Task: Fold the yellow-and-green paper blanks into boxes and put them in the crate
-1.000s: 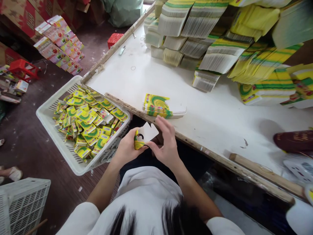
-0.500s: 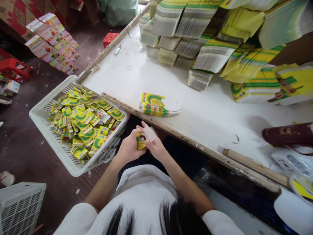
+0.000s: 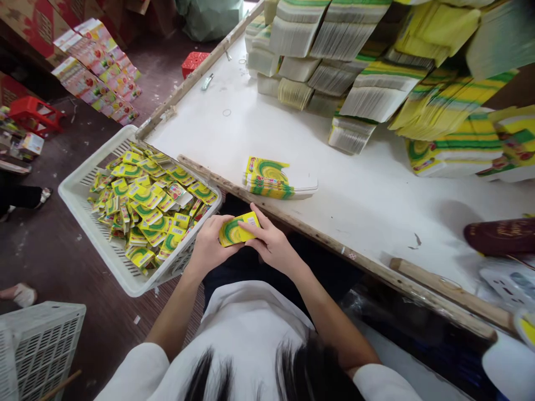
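Between both hands, over my lap, is a small yellow and green carton [image 3: 234, 230] with a barcode at its right end. My left hand [image 3: 210, 245] grips the carton's left end, thumb below and fingers behind. My right hand [image 3: 270, 240] is closed on the other end, its thumb lying across the printed face. Just beyond, near the table's edge, lies a short stack of flat carton blanks [image 3: 271, 177]. To the left of my left hand stands a white plastic basket [image 3: 75, 192] heaped with yellow-green cartons [image 3: 146, 209].
The white table [image 3: 355, 200] has a raised wooden edge [image 3: 301, 231]. Tall stacks of carton blanks [image 3: 384, 92] fill its far side. A dark red cup [image 3: 499, 236] lies at right. Left are a red stool [image 3: 37, 114], another crate [image 3: 45, 340] and someone's foot [image 3: 25, 295].
The carton in my hands has turned from a partly folded shape with a white flap up to a closed box, printed face upward. The view has shifted slightly; a person's leg now shows at far left.
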Demonstrator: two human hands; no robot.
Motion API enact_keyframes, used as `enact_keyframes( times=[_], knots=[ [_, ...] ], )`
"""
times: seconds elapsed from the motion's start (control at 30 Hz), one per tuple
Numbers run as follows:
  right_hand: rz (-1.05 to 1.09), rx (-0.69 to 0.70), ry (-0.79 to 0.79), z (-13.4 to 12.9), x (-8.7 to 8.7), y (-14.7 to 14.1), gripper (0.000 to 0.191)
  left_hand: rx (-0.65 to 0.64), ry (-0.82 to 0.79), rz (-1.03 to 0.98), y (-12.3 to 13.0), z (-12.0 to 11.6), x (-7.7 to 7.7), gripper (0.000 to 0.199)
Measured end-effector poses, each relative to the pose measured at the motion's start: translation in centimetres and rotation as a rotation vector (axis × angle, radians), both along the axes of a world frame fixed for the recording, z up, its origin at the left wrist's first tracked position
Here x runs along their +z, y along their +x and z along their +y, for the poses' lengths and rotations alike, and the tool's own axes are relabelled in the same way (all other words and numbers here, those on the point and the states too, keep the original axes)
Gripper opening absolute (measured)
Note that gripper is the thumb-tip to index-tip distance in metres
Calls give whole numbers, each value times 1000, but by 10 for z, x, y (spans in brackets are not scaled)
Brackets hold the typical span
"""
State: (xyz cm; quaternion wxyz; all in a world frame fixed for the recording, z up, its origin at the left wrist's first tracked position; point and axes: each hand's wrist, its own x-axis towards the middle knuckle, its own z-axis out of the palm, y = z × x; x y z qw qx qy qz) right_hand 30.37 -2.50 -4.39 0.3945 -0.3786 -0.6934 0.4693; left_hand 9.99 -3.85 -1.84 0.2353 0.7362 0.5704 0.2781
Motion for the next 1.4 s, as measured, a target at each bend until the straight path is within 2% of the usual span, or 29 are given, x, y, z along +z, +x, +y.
enact_keyframes(
  times=[0.23,0.37,0.43,0.5,0.57,0.6,0.63,0.7,0.77,0.87,0.97,1.07,1.13,1.23,1.4],
  knots=[
    [-64,104,61,13,6,18,28,-64,-33,-32,-2,9,6,60],
    [-33,-43,43,14,8,5,21,-31,49,-5,6,14,8,59],
    [-13,-96,17,14,9,-5,33,-9,79,1,5,13,7,56],
    [6,-89,-4,17,12,-11,56,15,80,1,-7,13,6,55],
    [-1,-87,29,28,19,-8,71,147,102,26,-34,15,5,58],
    [-19,-120,70,36,23,-3,70,284,128,64,-52,17,5,62],
    [-57,-174,117,44,26,4,64,464,185,127,-71,18,4,69],
    [-157,-374,201,62,29,19,50,767,245,290,-106,19,4,100],
    [-355,-511,239,79,23,30,44,875,189,375,-130,14,0,109],
    [-622,-517,280,96,3,33,33,805,57,408,-137,5,-15,93],
    [-693,-518,353,100,-13,29,27,741,-48,432,-125,1,-35,84],
    [-705,-541,377,96,-15,27,27,713,-120,477,-115,3,-50,79],
    [-701,-549,362,93,-14,27,26,682,-160,509,-117,8,-57,78],
    [-670,-554,356,91,-12,26,25,687,-234,546,-136,27,-69,79],
    [-660,-561,397,92,-12,25,22,813,-309,521,-199,71,-78,77]
  ],
)
